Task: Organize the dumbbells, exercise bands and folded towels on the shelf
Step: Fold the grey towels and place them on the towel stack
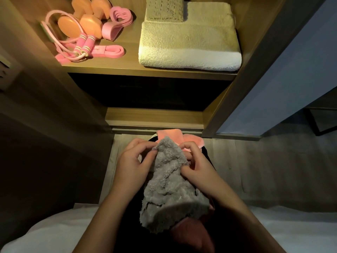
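"So, how are the hands set?"

"Both are low, below the shelf. The left hand pinches the grey towel at its top corner and the right hand grips its right edge. A pink towel lies beneath."

"And on the shelf?"

"Two folded towels are stacked at the right. At the left are two orange dumbbells, I think, though they crowd together. In front lie one skipping rope and one flat pink band."

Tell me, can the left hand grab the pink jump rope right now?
Probably not yet: the left hand is busy pinching the grey fluffy towel. Nothing stands in front of the jump rope on the open shelf, so once it lets go the way looks free.
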